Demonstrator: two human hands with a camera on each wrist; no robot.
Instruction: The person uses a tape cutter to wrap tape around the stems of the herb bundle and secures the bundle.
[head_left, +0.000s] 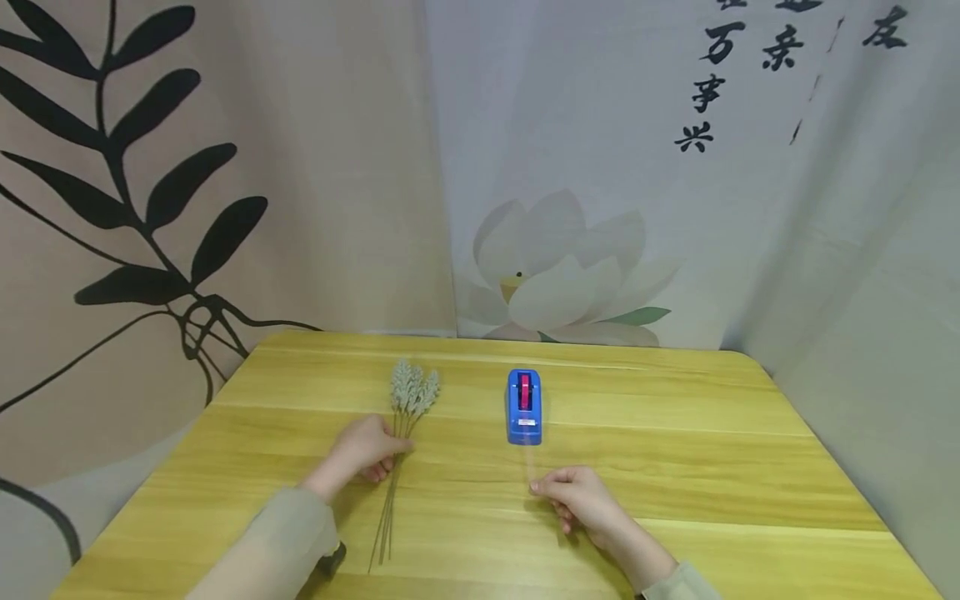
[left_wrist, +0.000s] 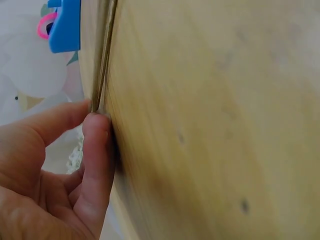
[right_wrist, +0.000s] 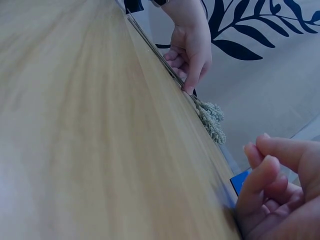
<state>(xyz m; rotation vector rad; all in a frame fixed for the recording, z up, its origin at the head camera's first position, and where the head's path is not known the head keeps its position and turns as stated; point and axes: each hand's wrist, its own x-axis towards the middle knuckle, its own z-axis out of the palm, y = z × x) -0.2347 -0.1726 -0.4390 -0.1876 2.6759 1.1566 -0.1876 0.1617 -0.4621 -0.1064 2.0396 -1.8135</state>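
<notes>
Flower sprigs (head_left: 412,390): we see fuzzy grey-green heads on thin stems (head_left: 387,517), left of centre
Left hand (head_left: 367,447): pinching those stems
Tape dispenser (head_left: 524,414): smooth blue, rounded block (pink reel (head_left: 525,392) inside), right of centre
Right hand (head_left: 579,498): pinching its clear tape (head_left: 529,462)

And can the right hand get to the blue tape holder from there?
Probably yes: the right hand is on the near side of the blue tape holder, and only the clear tape strip it seems to pinch stretches between them.
</notes>
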